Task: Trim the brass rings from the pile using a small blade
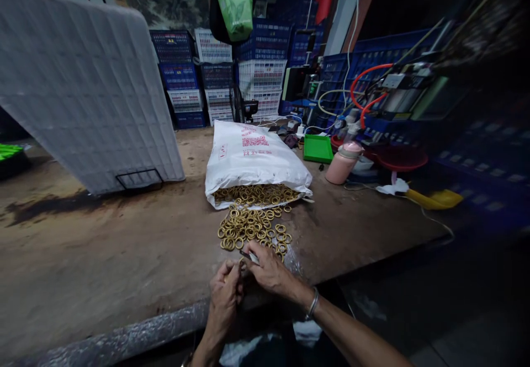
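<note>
Near the table's front edge my left hand (226, 290) is closed, its fingers pinching a brass-coloured ring (242, 260) that is mostly hidden by the fingertips. Close against it, my right hand (269, 270) grips a small knife-like tool (250, 256) with a pale handle and a thin dark tip pointing left. Just beyond both hands lies a loose pile of brass-coloured rings (248, 224). They spill from the open mouth of a white woven sack (265, 160) with red print, which lies on its side with more rings inside.
A tall pale padded panel (91, 91) stands on a black wire stand at left. Right of the sack are a green tray (317, 148), a pink jar (343, 164) and a red dish (397, 158). Stacked blue and white crates (263, 74) and a small fan (238, 104) are behind.
</note>
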Available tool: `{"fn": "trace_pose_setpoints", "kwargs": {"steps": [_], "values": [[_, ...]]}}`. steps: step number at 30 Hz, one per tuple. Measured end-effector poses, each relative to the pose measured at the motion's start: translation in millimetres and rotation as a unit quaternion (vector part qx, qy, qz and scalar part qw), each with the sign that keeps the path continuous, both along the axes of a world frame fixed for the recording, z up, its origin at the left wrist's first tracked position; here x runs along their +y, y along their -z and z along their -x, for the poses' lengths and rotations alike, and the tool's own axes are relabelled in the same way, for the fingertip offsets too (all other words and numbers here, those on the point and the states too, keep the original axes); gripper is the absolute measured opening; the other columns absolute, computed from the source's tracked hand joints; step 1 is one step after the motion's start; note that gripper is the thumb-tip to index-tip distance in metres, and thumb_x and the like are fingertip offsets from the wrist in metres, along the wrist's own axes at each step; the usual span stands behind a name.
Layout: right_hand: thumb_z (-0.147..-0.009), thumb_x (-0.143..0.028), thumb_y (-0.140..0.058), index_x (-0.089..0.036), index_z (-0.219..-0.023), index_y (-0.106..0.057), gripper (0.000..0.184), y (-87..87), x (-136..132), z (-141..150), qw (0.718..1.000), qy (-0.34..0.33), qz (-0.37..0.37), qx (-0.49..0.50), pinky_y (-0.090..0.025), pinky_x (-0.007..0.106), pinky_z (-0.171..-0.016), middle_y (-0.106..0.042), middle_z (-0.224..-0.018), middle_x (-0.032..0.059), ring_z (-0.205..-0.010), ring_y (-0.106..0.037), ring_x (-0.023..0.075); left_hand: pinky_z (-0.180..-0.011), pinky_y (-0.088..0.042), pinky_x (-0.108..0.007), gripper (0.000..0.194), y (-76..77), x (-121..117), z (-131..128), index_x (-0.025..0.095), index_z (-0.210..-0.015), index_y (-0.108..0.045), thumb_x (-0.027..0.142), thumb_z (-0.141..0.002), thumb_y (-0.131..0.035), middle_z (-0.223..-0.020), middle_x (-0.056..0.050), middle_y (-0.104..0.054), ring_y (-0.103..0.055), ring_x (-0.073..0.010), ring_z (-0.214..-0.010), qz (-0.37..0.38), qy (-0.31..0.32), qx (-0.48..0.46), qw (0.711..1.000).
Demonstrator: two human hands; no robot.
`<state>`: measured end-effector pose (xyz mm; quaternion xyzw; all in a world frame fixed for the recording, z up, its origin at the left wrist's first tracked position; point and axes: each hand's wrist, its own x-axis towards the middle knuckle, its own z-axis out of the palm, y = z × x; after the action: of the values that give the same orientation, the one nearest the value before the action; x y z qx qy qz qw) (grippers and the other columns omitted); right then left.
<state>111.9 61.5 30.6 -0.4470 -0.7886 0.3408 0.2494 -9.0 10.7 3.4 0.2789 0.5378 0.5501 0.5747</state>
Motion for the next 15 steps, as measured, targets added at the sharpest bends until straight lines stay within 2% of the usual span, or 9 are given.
{"fn": "trace_pose_setpoints", "kwargs": {"steps": [4, 6, 9, 11, 15], "values": [[-0.081, -0.031, -0.045, -0.019, -0.077, -0.049, 0.014, -1.3, 0.7, 3.5, 1.000, 0.001, 0.011, -0.012, -0.030, 0.019, -0.059, -0.052, -0.069, -0.0026, -0.064, -0.045, 0.0100, -0.051, -0.039, -0.019, 0.023, -5.5, -2.1, 2.7, 0.017, -0.070, -0.061, 0.040, -0.065, -0.063, -0.059, 0.002, -0.056, -0.048, -0.0096, -0.053, -0.099, -0.022, 0.130, 0.986], [-0.081, -0.030, -0.044, -0.019, -0.074, -0.049, 0.014, -1.1, 0.5, 4.5, 1.000, 0.010, 0.020, -0.016, -0.029, 0.019, -0.057, -0.051, -0.067, -0.0031, -0.063, -0.044, 0.0096, -0.054, -0.041, -0.021, 0.023, -7.1, -2.8, 2.7, 0.017, -0.070, -0.062, 0.039, -0.064, -0.063, -0.062, 0.001, -0.058, -0.051, -0.0118, -0.058, -0.104, -0.015, 0.144, 0.984], [-0.081, -0.028, -0.044, -0.018, -0.072, -0.048, 0.014, 0.7, -0.1, 4.8, 0.999, 0.018, 0.029, -0.012, -0.028, 0.018, -0.055, -0.049, -0.065, -0.0038, -0.061, -0.042, 0.0089, -0.037, -0.030, -0.018, 0.029, -4.8, -3.5, 2.2, 0.018, -0.074, -0.057, 0.045, -0.066, -0.059, -0.048, 0.006, -0.047, -0.040, -0.0073, -0.039, -0.016, 0.034, 0.080, 0.996], [-0.080, -0.028, -0.045, -0.018, -0.073, -0.049, 0.013, 2.4, 0.0, 4.7, 0.999, 0.023, 0.029, -0.008, -0.027, 0.018, -0.055, -0.049, -0.064, -0.0042, -0.060, -0.041, 0.0086, -0.032, -0.021, -0.015, 0.033, -2.1, -3.7, 2.0, 0.018, -0.077, -0.052, 0.049, -0.066, -0.057, -0.044, 0.009, -0.041, -0.032, -0.0045, -0.033, 0.028, 0.066, 0.024, 0.997], [-0.081, -0.027, -0.041, -0.018, -0.069, -0.048, 0.017, 4.7, 2.9, 4.8, 0.999, 0.031, 0.032, -0.002, -0.026, 0.018, -0.052, -0.045, -0.060, -0.0049, -0.057, -0.039, 0.0082, -0.033, -0.019, -0.013, 0.035, -0.2, -3.8, 1.5, 0.018, -0.077, -0.047, 0.049, -0.065, -0.059, -0.047, 0.010, -0.043, -0.033, -0.0023, -0.033, 0.035, 0.076, -0.037, 0.996]]}}
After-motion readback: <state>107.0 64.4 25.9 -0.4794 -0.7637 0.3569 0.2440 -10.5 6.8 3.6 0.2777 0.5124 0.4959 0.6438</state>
